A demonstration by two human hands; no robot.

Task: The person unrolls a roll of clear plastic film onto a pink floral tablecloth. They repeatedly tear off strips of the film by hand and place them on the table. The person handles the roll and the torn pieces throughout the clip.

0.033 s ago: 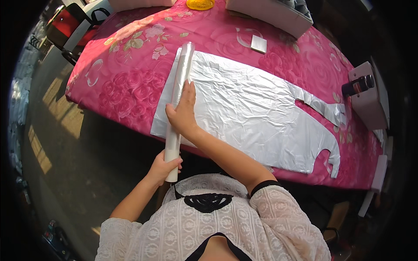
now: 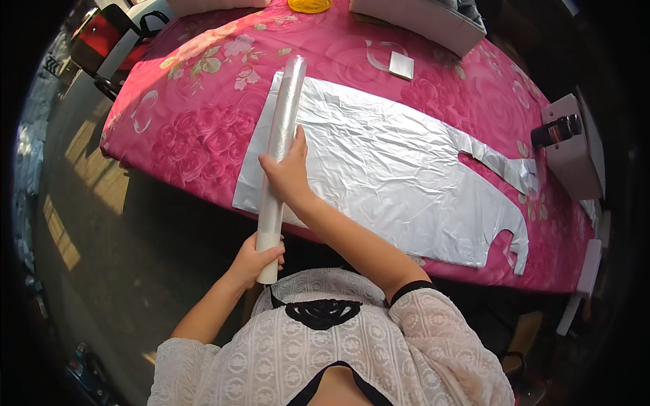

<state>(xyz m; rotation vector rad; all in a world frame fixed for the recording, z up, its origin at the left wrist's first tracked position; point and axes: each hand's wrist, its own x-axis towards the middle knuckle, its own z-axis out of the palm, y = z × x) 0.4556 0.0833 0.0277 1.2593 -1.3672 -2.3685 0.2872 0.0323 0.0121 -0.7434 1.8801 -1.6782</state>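
A long roll of clear plastic film (image 2: pixel 285 111) slants over the left end of a flat stack of silvery plastic bags (image 2: pixel 379 162) with cut-out handles pointing right. My left hand (image 2: pixel 259 258) is closed around the roll's near end, where the pale core sticks out past the table edge. Farther up, my right hand (image 2: pixel 290 172) grips the roll from its right side, thumb across the top; its fingertips are partly hidden behind the roll. The bags are wrinkled, and two handle loops spread apart at their right end.
A pink flowered tablecloth (image 2: pixel 196 149) covers the table. At the back stand a pale box (image 2: pixel 420 24) and a yellow dish (image 2: pixel 309 5), with a small white square pad (image 2: pixel 401 65) nearer. A dark bottle (image 2: pixel 556 132) lies by a box on the right. A chair (image 2: pixel 101 40) stands beyond the left edge.
The roll's far end has shifted slightly up and to the right. My right hand's fingers have curled in more around the roll. The left hand and the bags stay nearly the same.
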